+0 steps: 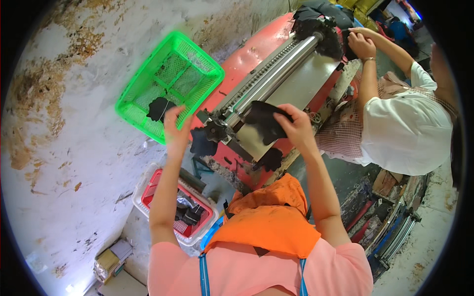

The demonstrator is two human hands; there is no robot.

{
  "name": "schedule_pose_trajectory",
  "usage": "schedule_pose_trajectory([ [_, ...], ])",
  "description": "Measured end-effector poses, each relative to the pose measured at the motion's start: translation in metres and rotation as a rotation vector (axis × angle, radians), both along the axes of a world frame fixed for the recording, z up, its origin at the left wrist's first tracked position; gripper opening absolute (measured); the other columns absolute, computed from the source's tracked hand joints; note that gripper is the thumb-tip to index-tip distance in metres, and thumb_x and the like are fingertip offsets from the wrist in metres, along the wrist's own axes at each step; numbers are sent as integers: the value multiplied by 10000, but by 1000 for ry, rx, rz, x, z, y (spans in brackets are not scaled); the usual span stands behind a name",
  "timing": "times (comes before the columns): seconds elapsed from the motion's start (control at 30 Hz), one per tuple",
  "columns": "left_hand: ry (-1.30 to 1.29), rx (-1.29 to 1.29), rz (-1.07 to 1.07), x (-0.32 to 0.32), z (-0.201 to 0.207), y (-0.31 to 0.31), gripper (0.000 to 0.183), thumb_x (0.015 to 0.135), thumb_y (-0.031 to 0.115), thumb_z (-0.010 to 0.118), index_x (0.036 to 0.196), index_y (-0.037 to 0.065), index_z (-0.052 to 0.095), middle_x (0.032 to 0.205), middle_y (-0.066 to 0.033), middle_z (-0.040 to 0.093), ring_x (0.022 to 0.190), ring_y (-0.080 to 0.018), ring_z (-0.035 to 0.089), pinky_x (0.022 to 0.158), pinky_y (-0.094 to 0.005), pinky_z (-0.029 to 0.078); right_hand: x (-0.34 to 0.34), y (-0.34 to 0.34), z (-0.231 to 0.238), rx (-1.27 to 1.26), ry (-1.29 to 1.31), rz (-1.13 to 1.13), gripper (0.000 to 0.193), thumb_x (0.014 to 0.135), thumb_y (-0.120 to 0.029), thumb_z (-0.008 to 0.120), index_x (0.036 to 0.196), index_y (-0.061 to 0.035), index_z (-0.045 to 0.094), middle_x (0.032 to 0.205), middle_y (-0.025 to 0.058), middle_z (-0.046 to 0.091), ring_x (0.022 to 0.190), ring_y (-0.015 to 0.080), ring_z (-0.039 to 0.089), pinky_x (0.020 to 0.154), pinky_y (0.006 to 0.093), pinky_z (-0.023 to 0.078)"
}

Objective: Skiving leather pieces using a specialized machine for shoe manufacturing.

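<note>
My right hand [296, 129] pinches a floppy black sheet piece [266, 122] by its right edge, over the near end of a roller machine [280, 74]. The piece is slightly smeared by motion. My left hand [176, 130] is at the near right rim of a green plastic basket [132, 118], its thumb and fingers apart with nothing seen between them. Close to those fingers, inside the basket, lies another black piece [159, 108]. The machine has shiny metal rollers and a smooth metal plate [312, 76], and stands on a red tabletop [256, 44].
More black pieces lie at the table's near end [203, 143]. On the right a co-worker in a white top [407, 130] has both hands at the machine's far end, by a dark pile [321, 14]. Below left stands a red and white bin [210, 217]; a stained wall [74, 133] runs along the left.
</note>
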State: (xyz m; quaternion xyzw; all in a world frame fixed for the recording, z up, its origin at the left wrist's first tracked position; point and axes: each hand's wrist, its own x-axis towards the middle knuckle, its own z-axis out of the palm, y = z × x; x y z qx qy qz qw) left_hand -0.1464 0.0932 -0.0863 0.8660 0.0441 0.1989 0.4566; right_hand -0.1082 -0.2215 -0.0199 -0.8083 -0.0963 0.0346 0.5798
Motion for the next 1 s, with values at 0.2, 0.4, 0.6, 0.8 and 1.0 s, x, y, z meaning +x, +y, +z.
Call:
schedule_pose_trajectory([
  [0.2,474,-355,-765,48,153,-92,298,799,25,596,1092,9,543,979,-31,577,880,-101,540,790,-252,441,0,28,40,238,35,41,134,852,-114,580,874,17,578,677,4,541,648,47,477,574,224,417],
  [0.4,523,-89,-554,66,157,-121,160,813,64,596,966,20,611,798,7,575,717,-51,513,650,-220,423,11,31,25,171,-211,-171,136,853,-99,556,908,19,596,669,114,563,605,100,517,565,255,421],
  [0.6,-104,-148,-561,85,130,-118,145,797,131,613,823,-12,623,635,-86,562,548,-144,537,522,-287,406,15,26,31,158,-73,-163,158,848,-120,563,901,25,595,643,99,561,591,100,510,556,263,419],
  [0.8,286,-49,-516,83,132,-110,144,805,140,632,763,7,599,605,6,519,571,-51,468,518,-224,369,15,34,13,257,-55,-176,170,847,-145,565,856,22,590,611,94,528,564,100,471,525,273,394],
  [1.0,341,70,-427,115,127,-97,210,833,195,587,745,4,577,613,-10,547,585,-68,494,544,-238,401,5,-1,2,-309,-64,-173,269,828,-224,586,745,31,565,654,215,532,584,313,558,544,376,423],
])
